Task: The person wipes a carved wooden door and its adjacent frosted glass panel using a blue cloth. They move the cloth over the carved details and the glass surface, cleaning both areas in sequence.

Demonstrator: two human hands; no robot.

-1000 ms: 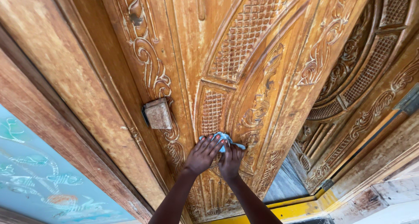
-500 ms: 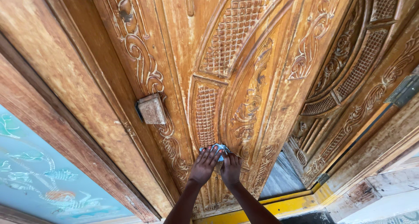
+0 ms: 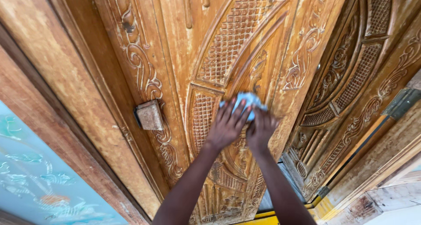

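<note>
A tall carved wooden door (image 3: 245,36) fills the view, seen from below, with lattice panels and scroll work. My left hand (image 3: 227,125) and my right hand (image 3: 261,128) lie side by side on the carved middle strip. Both press a small light blue cloth (image 3: 246,99) flat against the wood; the cloth sticks out above my fingertips. Part of the cloth is hidden under my fingers.
A square wooden block (image 3: 149,115) juts out of the door's left stile. The second carved door leaf (image 3: 364,71) stands ajar on the right, with a metal hinge (image 3: 401,103). A pale blue painted wall (image 3: 30,181) lies at the lower left. A yellow threshold (image 3: 276,215) runs below.
Both hands have slid the blue cloth upward along the carved middle strip, from the lower panel to about mid-height. The view has shifted slightly.
</note>
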